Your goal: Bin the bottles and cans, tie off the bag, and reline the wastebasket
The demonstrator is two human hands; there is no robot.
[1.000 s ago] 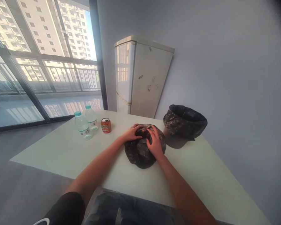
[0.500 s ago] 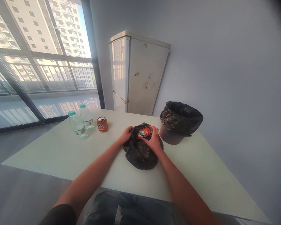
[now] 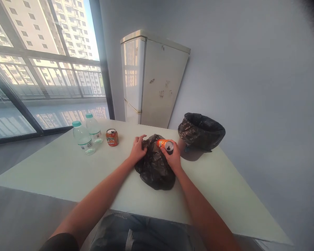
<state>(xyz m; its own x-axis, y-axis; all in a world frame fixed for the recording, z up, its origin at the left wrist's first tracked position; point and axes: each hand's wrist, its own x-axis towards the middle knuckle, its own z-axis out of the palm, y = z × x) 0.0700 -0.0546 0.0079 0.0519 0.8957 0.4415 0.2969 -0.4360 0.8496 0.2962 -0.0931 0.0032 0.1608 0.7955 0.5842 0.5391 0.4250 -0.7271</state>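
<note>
My right hand (image 3: 174, 157) is wrapped round an orange-red soda can (image 3: 162, 143), which lies tilted with its opened top turned toward me. The can is at the mouth of a black plastic bag (image 3: 157, 170), which sits crumpled on the table in front of me. At the bag's left edge, my left hand (image 3: 138, 152) pinches the plastic between thumb and fingers, with one finger stretched out. A second soda can (image 3: 112, 137), orange-red and opened, stands upright to the left of my left hand.
Two clear bottles with green caps, a nearer bottle (image 3: 82, 139) and a farther bottle (image 3: 92, 129), stand at the table's left. A bin (image 3: 190, 153) lined with a black bag (image 3: 211, 134) stands at the right. Behind the table (image 3: 214, 198) are a fridge (image 3: 162, 83) and a wall.
The can in my right hand has come up out of the bag's mouth and turned, so its top now shows. The left hand's fingers have shifted on the bag's edge.
</note>
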